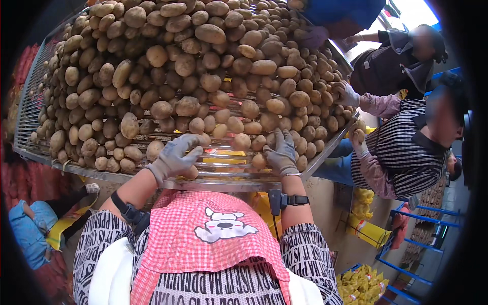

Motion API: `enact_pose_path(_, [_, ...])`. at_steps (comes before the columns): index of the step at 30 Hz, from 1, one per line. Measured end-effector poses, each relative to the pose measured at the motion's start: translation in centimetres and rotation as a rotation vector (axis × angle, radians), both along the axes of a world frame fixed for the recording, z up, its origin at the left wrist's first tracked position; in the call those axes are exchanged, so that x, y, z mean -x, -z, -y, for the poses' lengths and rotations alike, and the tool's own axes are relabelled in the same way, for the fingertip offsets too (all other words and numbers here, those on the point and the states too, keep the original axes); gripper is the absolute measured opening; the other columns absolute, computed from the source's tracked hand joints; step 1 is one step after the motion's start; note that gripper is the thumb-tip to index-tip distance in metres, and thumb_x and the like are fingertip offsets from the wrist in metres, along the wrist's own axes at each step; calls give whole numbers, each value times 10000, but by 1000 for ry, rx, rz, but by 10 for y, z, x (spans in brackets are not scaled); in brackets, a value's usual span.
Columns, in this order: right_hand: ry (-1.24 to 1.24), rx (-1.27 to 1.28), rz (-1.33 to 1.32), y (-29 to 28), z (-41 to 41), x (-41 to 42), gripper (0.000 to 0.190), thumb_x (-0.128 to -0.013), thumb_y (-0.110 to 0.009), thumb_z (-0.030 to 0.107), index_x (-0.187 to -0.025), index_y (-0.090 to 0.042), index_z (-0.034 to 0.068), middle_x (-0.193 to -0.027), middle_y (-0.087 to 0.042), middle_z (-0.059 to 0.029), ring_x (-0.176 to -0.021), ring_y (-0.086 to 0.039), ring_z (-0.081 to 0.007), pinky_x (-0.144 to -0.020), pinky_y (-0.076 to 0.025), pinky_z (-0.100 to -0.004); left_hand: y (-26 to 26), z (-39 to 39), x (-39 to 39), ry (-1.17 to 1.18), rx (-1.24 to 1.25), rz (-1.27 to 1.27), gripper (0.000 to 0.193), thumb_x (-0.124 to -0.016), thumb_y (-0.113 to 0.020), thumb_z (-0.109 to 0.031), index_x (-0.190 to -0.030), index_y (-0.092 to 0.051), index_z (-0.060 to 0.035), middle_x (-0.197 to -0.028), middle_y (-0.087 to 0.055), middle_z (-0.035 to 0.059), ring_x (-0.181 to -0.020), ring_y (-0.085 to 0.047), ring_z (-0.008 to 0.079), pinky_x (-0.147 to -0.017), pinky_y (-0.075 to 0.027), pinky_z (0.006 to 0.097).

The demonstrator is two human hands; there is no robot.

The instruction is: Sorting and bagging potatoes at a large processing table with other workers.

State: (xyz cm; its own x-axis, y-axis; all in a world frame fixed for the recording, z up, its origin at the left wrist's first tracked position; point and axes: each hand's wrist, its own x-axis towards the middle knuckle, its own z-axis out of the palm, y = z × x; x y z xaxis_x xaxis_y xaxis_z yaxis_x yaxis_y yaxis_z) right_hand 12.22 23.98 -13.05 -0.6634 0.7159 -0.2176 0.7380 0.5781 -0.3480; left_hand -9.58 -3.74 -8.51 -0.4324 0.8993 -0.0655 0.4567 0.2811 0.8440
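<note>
My left hand (176,157), in a grey work glove, is over the near edge of a slatted metal sorting table (225,186). Its thumb and fingers are apart, with the fingertips by a small potato (206,139). Partly hidden under that hand lies another potato (190,172). Further right, my gloved right hand (283,152) rests with spread fingers among potatoes, beside a round potato (259,161). Neither hand grips anything that I can make out. Between them, bare slats show yellow material (225,156) underneath. A large heap of potatoes (183,65) covers much of the table.
At the right side, a person in a striped top (400,148) holds a potato (358,135). Another person (392,61) stands beyond. Filled yellow net bags (362,286) and blue metal racks (413,240) are at the lower right. Red sacks (34,183) line the left.
</note>
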Motion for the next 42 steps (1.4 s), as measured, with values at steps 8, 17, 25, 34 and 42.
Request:
enact_pose_path(8, [-37,-206,-121,15,41,5,770,-730,-786,530,-1361,-619,120,-1554,-375,-233,-1462,-290,-405,-1212,-246,-444,-2,-65,-38,270,16,-19,258,-960,-607,-260,-1136,-653,-77,-1124,-683,145,-1087,-641,340,-937,-506,414])
enact_pose_path(17, [-89,61,-135,20,6,3,551,-695,-865,431,-1098,-739,77,-1473,-427,-280,-1409,-374,-397,-1168,-328,-437,8,-1,-42,327,162,9,259,-943,-599,-277,-1099,-643,-75,-1073,-675,157,-989,-652,357,-864,-512,446])
enact_pose_path(25, [175,1150,-787,44,11,-24,697,-851,-750,337,-1419,-497,22,-1422,-494,-155,-1317,-495,-261,-1105,-393,-380,3,91,-4,-196,120,114,248,-950,-575,-191,-1141,-646,-48,-1141,-683,150,-1079,-656,319,-954,-508,402])
enact_pose_path(34, [344,2016,-1448,13,72,1,689,-965,-569,207,-1568,-267,62,-1607,-331,-137,-1466,-356,-317,-1181,-375,-425,-12,174,40,-607,132,-140,212,-918,-602,-122,-1109,-653,-46,-1099,-690,148,-1038,-654,333,-948,-507,405])
enact_pose_path(42, [378,1985,-1169,-47,138,61,442,-974,-615,295,-1332,-557,41,-1468,-511,-151,-1217,-592,-273,-929,-577,-370,1,262,122,-1041,97,-519,493,-766,-733,-78,-1241,-603,-71,-1292,-566,145,-1249,-504,340,-1077,-411,437])
